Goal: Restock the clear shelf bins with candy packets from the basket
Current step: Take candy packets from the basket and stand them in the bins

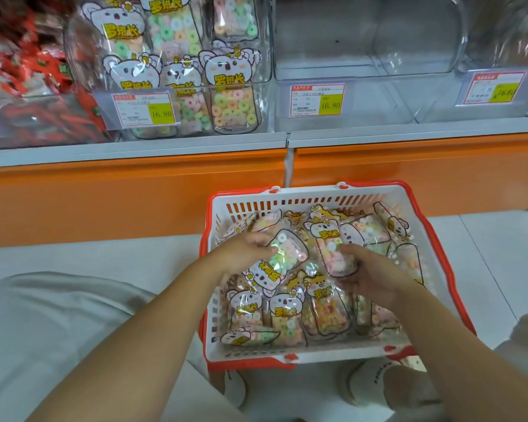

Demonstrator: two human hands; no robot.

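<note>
— Head view, top down: orange-fronted shelf (134,184) across the upper half, pale floor (104,251) below?

— Yes. On the shelf, left clear bin (83,56) packed with koala-printed candy packets (226,71); middle clear bin (363,74) just beside it.

— And the basket?

— White basket (317,196) with red rim, on the floor near the shelf front, heaped with more packets (287,312).

— Hands?

— Both over the heap. Left hand (244,251): grip curled round the end of one packet (282,260). Right hand (369,269): grip curled round the neighbouring packet (333,254). Smallest: price tag (317,100) on the middle bin.
</note>
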